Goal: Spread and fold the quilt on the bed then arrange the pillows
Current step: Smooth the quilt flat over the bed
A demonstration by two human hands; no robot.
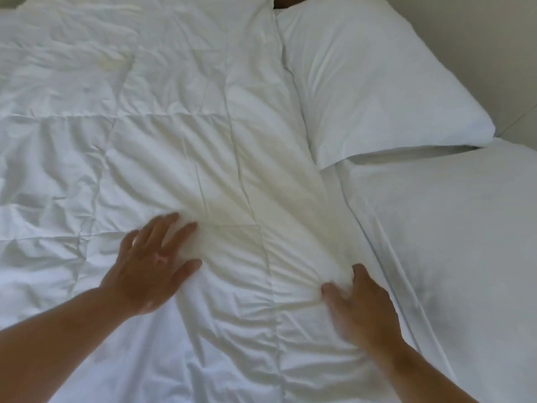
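A white quilt [174, 126] with stitched squares lies wrinkled across the bed, covering most of the view. My left hand [151, 266] lies flat on it at lower centre, fingers spread and straight. My right hand [360, 301] presses on the quilt near its right edge, fingers straight and blurred. Between the two hands the cloth bunches into small folds. One white pillow [377, 77] lies at the upper right beside the quilt's edge. A second white pillow [453, 242] lies below it at the right, its top tucked under the first pillow's corner.
A pale wall [499, 39] runs along the bed's right side behind the pillows. A dark patch [290, 1] shows at the top between the quilt and the first pillow.
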